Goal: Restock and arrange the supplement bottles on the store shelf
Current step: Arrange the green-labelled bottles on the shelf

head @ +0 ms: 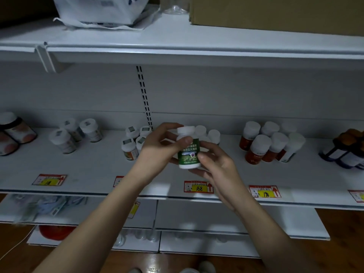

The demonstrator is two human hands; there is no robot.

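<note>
Closest in, both bare forearms come up from the bottom edge, over a brown wooden floor (pixel 334 229) and the lower white shelves (pixel 197 215), which are too dim to read much off. Both hands meet over the front half of the middle shelf (pixel 94 166), holding one green-label bottle (pixel 189 152) with a white cap, upright and lifted off the shelf. The left hand (pixel 157 148) wraps it from the left, fingers curled round the upper part with the thumb across the label top. The right hand (pixel 214 164) grips the lower part from the right, thumb on the label's right side and fingers underneath. Along the shelf's front edge there are red and yellow price tags, the one right under the bottle reading 168 (pixel 198 187) and the next to the right 198 (pixel 265 192). Further back, more white-capped bottles (pixel 206 133) sit just behind the held one, a cluster with grey-sticker caps (pixel 134 140) to their left, three white-capped ones (pixel 76 133) further left, and dark jars (pixel 13 133) at the far left edge. To the right is a group of orange-label bottles (pixel 267 142), then dark blue-label bottles (pixel 348 152) at the right edge. Up on the top shelf (pixel 177 36) sit a white plastic bag (pixel 98 10) and a cardboard box (pixel 275 12).
</note>
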